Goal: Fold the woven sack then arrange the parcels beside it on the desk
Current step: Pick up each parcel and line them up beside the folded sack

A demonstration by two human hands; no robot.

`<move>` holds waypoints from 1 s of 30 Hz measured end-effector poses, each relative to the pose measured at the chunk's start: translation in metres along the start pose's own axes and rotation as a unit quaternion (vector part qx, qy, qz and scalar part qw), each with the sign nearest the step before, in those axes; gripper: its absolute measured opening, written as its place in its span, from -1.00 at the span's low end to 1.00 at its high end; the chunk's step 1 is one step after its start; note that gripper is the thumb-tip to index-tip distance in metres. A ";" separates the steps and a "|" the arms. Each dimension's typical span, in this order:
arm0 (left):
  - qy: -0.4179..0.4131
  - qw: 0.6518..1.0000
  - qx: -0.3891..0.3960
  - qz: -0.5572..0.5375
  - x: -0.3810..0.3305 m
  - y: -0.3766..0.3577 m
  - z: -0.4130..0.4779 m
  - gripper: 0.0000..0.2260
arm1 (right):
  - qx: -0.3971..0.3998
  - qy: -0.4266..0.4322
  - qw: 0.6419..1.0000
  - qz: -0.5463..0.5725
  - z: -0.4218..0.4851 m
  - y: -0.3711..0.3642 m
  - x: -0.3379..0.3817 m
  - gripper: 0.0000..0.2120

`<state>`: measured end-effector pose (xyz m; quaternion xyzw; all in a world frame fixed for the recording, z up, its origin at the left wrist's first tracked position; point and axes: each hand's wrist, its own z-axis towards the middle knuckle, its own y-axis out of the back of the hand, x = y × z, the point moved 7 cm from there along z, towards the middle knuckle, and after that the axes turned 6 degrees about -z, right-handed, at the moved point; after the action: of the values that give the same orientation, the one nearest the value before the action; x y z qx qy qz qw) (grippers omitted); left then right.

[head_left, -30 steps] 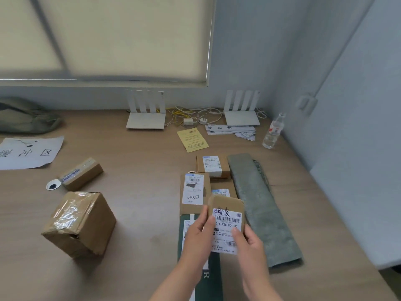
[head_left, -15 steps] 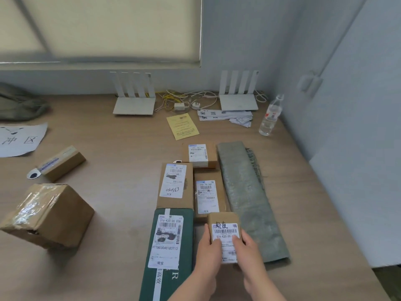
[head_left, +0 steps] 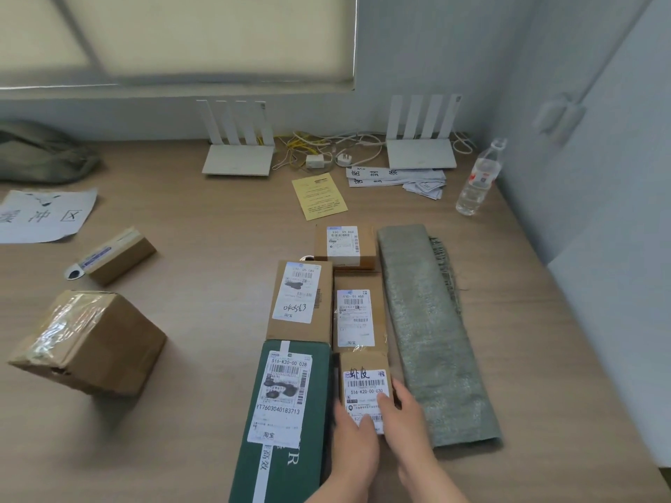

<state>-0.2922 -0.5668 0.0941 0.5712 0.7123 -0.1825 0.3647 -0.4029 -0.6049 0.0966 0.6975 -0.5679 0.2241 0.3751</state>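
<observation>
Left hand [head_left: 354,442], right hand [head_left: 408,421] both pinch small parcel [head_left: 364,372] near end, beside folded sack [head_left: 430,332].

We see soft, even daylight through the window blind [head_left: 174,38]; edges bow and blur, glare streaks the taped box [head_left: 87,343].

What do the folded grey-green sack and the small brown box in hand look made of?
Folded grey-green woven sack: probably woven plastic strips, slightly shiny; the weave shows and threads fray along its right edge. Small brown box: seems matt cardboard; its white label looks like printed paper.
</observation>
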 end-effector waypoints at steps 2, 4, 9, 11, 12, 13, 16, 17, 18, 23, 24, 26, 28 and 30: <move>0.005 1.000 -0.007 -0.002 0.004 0.000 0.000 -0.32 | -0.002 0.007 1.000 -0.010 0.000 -0.002 0.001 -0.65; 0.011 1.000 -0.021 -0.006 0.005 0.001 0.001 -0.21 | -0.005 0.015 1.000 -0.016 0.000 -0.003 0.002 -0.66; 0.037 0.999 -0.023 -0.025 -0.001 0.000 -0.010 -0.05 | -0.027 0.026 0.999 -0.032 -0.002 -0.001 0.003 -0.72; 0.028 0.999 -0.013 -0.024 -0.005 0.002 -0.018 -0.05 | -0.028 0.016 0.999 -0.031 0.000 -0.001 -0.003 -0.74; 0.025 0.999 -0.011 -0.025 -0.003 0.002 -0.019 -0.05 | -0.028 0.010 0.999 -0.027 0.001 -0.001 -0.007 -0.74; 0.020 0.999 -0.010 -0.026 -0.003 0.003 -0.021 -0.06 | -0.029 0.004 0.999 -0.020 0.002 0.000 -0.010 -0.74; -0.005 1.000 -0.008 -0.001 -0.017 0.005 -0.047 -0.19 | -0.034 0.014 0.999 -0.008 -0.006 0.002 -0.005 -0.74; -0.019 1.000 -0.011 0.019 -0.027 0.007 -0.060 -0.26 | -0.026 0.014 1.000 0.001 -0.010 0.001 -0.003 -0.74; -0.039 0.998 -0.017 0.041 -0.037 0.011 -0.070 -0.31 | -0.013 0.006 1.000 0.017 -0.015 -0.001 -0.001 -0.74; -0.183 0.978 -0.035 0.096 -0.084 0.068 -0.082 -0.33 | -0.036 0.015 0.999 0.008 -0.035 -0.002 0.006 -0.68; -0.184 0.976 -0.062 0.102 -0.087 0.088 -0.076 -0.35 | -0.039 0.018 0.999 0.012 -0.041 -0.001 0.010 -0.70; -0.158 0.973 -0.117 0.117 -0.085 0.128 -0.060 -0.38 | -0.043 0.024 0.999 0.013 -0.049 0.001 0.018 -0.70; -0.108 0.977 -0.135 0.129 -0.077 0.156 -0.049 -0.34 | -0.045 0.028 0.999 0.009 -0.052 0.002 0.020 -0.66; -0.056 0.987 -0.108 0.106 -0.062 0.165 -0.042 -0.34 | -0.046 0.034 0.998 0.005 -0.054 0.000 0.024 -0.66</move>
<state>-0.1440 -0.5343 0.1931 0.5894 0.6419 -0.0970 0.4808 -0.3909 -0.5775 0.1480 0.6686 -0.5679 0.2229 0.4251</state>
